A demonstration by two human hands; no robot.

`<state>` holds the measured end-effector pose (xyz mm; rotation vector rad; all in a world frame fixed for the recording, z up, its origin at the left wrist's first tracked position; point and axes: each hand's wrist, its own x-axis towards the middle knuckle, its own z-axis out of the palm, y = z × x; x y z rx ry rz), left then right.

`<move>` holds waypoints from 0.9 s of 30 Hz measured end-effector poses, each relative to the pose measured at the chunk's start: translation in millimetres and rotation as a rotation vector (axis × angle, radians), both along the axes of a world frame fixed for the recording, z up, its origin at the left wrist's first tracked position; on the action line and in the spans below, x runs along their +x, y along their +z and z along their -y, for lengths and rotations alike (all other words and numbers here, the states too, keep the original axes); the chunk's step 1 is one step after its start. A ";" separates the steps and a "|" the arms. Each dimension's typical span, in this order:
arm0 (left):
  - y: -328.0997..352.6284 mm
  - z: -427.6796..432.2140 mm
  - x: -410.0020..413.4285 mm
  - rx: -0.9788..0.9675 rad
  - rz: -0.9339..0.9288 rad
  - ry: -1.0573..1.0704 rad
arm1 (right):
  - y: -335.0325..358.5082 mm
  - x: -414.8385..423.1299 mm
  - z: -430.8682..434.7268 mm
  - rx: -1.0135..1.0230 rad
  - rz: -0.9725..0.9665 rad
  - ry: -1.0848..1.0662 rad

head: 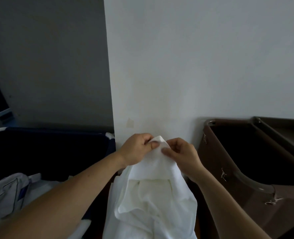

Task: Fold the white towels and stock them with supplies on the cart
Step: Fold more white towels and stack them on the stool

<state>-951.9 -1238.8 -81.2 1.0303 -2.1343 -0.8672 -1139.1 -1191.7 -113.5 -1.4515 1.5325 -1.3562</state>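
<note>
white wall [194, 66] behind; both hands (left [135, 149], right [182, 156]) pinch towel [153, 195] corner.

A dark blue surface [48, 152] spreads at the left, against the wall. A crumpled pale bundle [6, 195] lies on its near part, and a small white scrap [110, 135] sits at its far corner. At the right stands a brown cart bin [237, 169] with metal clips [223, 175] on its side. Its inside is too dark to tell.

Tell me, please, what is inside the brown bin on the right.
Only dark inner walls show in the brown bin; shadow hides its bottom and any contents.
</note>
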 end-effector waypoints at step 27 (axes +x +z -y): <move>55.3 45.8 9.2 0.237 -0.293 0.152 | 47.0 -44.5 12.0 -0.194 -0.101 -0.293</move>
